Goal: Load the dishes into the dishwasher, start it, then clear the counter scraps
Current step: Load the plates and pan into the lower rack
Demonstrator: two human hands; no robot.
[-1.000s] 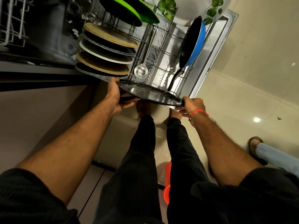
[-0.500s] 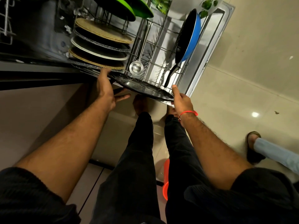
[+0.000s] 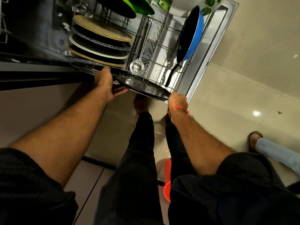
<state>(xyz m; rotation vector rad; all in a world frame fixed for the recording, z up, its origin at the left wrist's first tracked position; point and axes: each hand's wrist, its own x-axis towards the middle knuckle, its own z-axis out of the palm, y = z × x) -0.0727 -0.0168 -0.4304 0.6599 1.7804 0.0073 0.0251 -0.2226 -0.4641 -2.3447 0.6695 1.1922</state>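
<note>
Dishes are mostly racked; the last visible piece, a black round tray [image 3: 142,86], sits at the near edge of the lower rack [image 3: 164,51] between your two hands. Your left hand [image 3: 105,83] holds the tray's left rim, thumb over the top and fingers underneath. Your right hand [image 3: 177,100] is clamped on the right rim, fingers curled round it. Judged from its tilt, the tray is not yet seated in the tines.

Farther in, a row of plates [image 3: 100,44] stands on the left, a steel ladle [image 3: 137,67] in the middle, a blue pan [image 3: 190,34] on the right, green plates [image 3: 129,5] at the far end.

Remaining steps: seat the tray, push the rack in, close the door, start the cycle, clear the counter scraps. The counter is out of view.
</note>
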